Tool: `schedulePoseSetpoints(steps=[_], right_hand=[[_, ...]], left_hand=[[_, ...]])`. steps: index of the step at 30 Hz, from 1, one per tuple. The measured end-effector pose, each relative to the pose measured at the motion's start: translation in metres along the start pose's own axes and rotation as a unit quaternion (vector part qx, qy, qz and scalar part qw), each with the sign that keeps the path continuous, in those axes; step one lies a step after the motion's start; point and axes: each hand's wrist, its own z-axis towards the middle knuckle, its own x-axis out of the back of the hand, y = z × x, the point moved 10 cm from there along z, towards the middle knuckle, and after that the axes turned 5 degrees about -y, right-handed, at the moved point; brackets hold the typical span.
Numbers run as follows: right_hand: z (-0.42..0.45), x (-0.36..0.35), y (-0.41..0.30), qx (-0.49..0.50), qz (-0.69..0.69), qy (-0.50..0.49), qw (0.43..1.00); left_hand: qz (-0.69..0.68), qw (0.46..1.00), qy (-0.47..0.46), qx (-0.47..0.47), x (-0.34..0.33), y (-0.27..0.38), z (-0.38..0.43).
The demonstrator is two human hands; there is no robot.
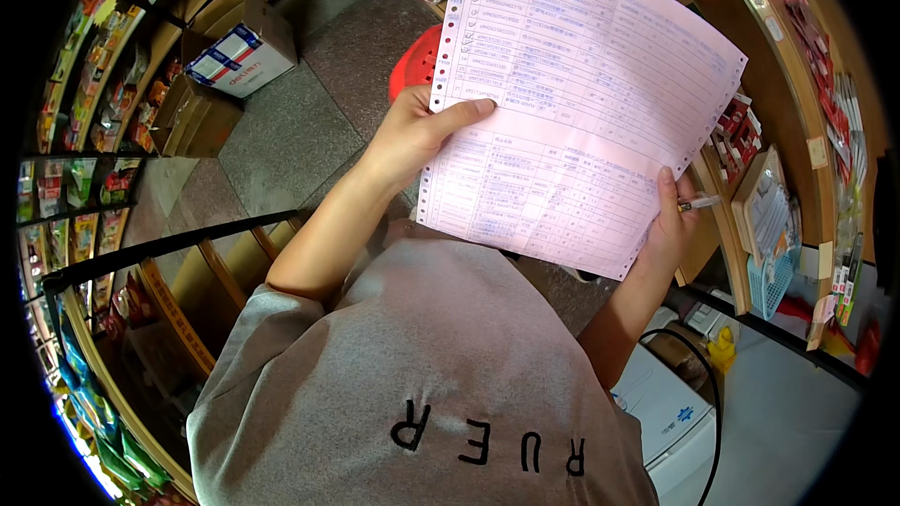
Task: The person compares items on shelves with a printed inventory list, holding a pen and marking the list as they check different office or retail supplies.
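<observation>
A large pale pink sheet of printed form paper (562, 147) with punched side edges is held up before my chest. Its rows and columns bear small print, and handwritten tick marks run down the upper left side. My left hand (413, 128) grips the left edge, thumb across the front and fingers behind. At the lower right edge, my right hand (671, 221) pinches the paper with its thumb in front. A pen (697, 203) sticks out to the right from between the fingers of that same hand; the rest of it is hidden.
Shelves of packaged goods (84, 98) curve along the left. On the stone-tiled floor (302, 126) stand an open cardboard box (260, 49) and a red plastic stool (411, 60). Wooden shelving (808, 119) and a light blue basket (770, 281) are at right, above a white appliance (661, 400).
</observation>
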Motion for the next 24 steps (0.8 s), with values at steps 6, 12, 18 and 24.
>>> schedulePoseSetpoints(steps=[6,12,18,24], right_hand=[[-0.0032,0.0022,0.0022,-0.018,0.013,0.012,1.0],[-0.0042,0.0021,-0.0007,-0.018,0.016,0.016,1.0],[-0.0044,0.0069,-0.0018,-0.005,-0.016,0.025,1.0],[-0.0017,0.0091,-0.0014,-0.004,0.007,0.016,1.0]], left_hand=[[0.01,1.0,-0.001,-0.015,-0.0044,0.0023,0.0016],[0.029,0.999,-0.003,-0.018,-0.0066,0.0043,0.0009],[0.053,0.999,0.006,-0.005,-0.004,0.0037,0.003],[0.047,0.999,-0.009,-0.009,-0.0092,0.0034,0.0038]])
